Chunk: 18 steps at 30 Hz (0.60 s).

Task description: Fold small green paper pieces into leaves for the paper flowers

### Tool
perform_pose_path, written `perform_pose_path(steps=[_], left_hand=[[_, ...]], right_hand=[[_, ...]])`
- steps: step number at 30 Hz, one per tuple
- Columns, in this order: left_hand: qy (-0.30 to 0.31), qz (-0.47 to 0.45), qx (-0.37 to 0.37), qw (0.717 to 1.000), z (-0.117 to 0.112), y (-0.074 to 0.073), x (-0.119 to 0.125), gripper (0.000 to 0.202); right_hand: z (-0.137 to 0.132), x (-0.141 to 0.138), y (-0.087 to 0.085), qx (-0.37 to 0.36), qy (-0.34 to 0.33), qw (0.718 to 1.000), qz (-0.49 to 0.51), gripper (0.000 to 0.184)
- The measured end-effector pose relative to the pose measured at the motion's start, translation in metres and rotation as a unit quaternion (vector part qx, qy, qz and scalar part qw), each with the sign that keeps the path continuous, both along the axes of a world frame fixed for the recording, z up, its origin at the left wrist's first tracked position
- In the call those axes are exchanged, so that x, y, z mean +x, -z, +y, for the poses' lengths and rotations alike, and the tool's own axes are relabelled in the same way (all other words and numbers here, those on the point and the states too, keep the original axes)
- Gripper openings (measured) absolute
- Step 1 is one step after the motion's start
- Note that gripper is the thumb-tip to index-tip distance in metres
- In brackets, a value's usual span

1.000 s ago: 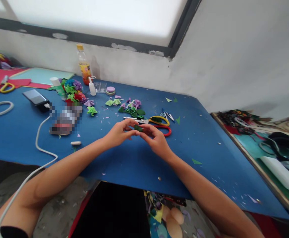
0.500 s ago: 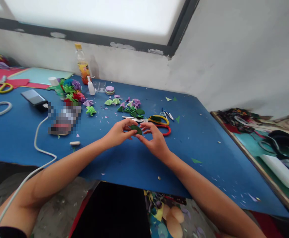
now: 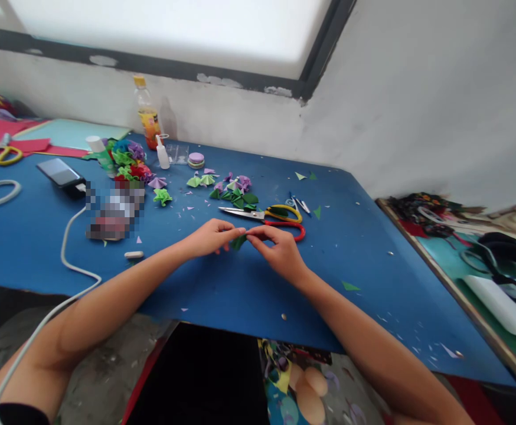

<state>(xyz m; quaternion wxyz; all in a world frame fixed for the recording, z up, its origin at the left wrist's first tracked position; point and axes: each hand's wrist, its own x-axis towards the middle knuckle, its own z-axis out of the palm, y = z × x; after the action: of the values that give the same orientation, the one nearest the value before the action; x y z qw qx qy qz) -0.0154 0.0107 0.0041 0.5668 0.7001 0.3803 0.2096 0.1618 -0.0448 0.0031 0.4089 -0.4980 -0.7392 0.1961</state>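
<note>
Paper piece (image 3: 239, 241), one, thin and green, between left hand (image 3: 209, 238) and right hand (image 3: 280, 252), fingers of both clamped on its edge, above smooth blue table (image 3: 222, 295). Near scissors (image 3: 258, 216) and far scissors (image 3: 2, 147), two pairs, with red-and-yellow handles. Behind, one plastic bottle (image 3: 149, 121) and white wall (image 3: 399, 118).

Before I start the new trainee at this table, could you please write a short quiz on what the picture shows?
1. What colour is the small piece held at the fingertips of the left grip and the right grip?
2. True or false: the bottle with the yellow cap stands upright near the wall.
3. Fill in the missing word: the scissors nearest the hands have one yellow handle loop and one ____ handle loop.

Key: 1. dark green; 2. true; 3. red.
</note>
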Motion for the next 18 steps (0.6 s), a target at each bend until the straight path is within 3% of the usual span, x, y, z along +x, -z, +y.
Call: perform_pose_path(steps=[3, 11, 14, 18], left_hand=[[0.013, 0.032, 0.004, 0.999, 0.003, 0.0, -0.002, 0.04], [0.061, 0.048, -0.047, 0.996, 0.002, -0.007, -0.008, 0.019], [0.08, 0.066, -0.037, 0.994, 0.003, -0.004, -0.009, 0.015], [0.093, 0.076, -0.004, 0.993, 0.007, 0.003, -0.01, 0.019]], right_hand=[[0.001, 0.0, -0.001, -0.079, -0.008, 0.995, 0.053, 0.016], [0.004, 0.001, 0.003, -0.247, -0.047, 0.966, 0.06, 0.017], [0.003, 0.0, 0.004, -0.262, -0.053, 0.963, 0.036, 0.014], [0.0, -0.002, 0.004, -0.221, -0.053, 0.974, -0.022, 0.013]])
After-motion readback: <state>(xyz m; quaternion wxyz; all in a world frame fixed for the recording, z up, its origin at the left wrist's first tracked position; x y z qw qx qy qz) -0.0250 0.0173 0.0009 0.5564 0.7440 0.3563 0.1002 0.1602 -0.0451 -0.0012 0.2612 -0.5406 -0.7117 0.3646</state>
